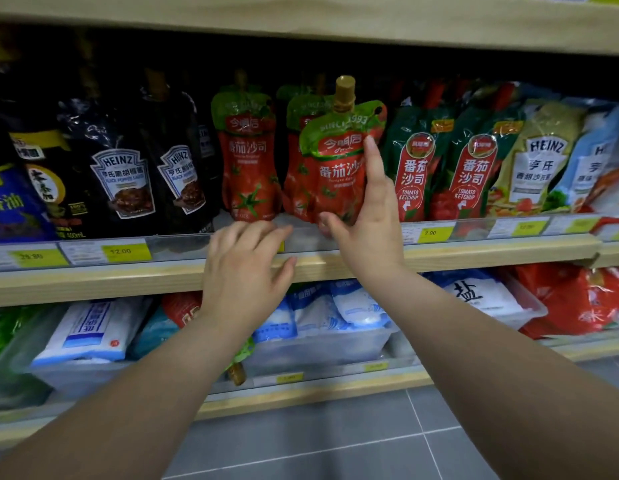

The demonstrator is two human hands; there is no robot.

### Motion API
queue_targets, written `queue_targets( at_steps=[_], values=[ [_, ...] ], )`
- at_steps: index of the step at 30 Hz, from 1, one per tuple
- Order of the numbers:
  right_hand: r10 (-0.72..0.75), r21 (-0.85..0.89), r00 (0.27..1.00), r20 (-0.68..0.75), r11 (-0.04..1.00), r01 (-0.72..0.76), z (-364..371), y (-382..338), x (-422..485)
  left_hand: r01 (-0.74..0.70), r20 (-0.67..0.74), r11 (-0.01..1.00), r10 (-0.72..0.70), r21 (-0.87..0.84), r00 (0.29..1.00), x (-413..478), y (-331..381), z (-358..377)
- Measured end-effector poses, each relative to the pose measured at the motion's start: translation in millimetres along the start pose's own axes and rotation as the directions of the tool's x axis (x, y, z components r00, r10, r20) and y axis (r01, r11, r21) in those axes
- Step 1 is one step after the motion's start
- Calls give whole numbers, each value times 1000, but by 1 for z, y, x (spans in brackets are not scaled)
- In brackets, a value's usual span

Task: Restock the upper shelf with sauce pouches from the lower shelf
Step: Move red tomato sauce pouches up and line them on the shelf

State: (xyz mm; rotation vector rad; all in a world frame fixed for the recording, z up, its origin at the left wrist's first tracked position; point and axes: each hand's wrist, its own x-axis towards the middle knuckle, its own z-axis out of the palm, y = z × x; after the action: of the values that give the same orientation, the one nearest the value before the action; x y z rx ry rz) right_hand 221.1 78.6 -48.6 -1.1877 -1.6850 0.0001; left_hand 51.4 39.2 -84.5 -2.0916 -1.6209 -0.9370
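The right hand (365,216) grips a red-and-green tomato sauce pouch with a gold cap (330,168). The left hand (247,268) is spread wide, empty; below it, clear plastic bins (318,351) hold white-and-blue salt bags (349,306).

A bare gap lay between two upright red-and-green spouted tomato pouches (247,157) (330,168); black glossy sauce pouches (176,161) crowded nine o'clock, possibly deeper rows behind.
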Motion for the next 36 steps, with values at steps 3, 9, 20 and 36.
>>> queue_targets(
  at_steps=[3,9,20,36],
  values=[
    [37,-57,999,-11,998,-38,1,3,0,-18,-21,1000,18,-6,1000,-2,-1,2],
    [124,-180,987,-104,973,-142,1,5,1,-21,-33,1000,21,-9,999,-2,-2,3],
    [12,-175,995,-97,984,-29,2,-10,-35,-156,-35,985,153,-75,988,-23,-16,-7],
    [-19,-95,572,820,981,170,109,-46,-158,-19,227,992,47,-124,973,-120,-93,-31]
  ],
)
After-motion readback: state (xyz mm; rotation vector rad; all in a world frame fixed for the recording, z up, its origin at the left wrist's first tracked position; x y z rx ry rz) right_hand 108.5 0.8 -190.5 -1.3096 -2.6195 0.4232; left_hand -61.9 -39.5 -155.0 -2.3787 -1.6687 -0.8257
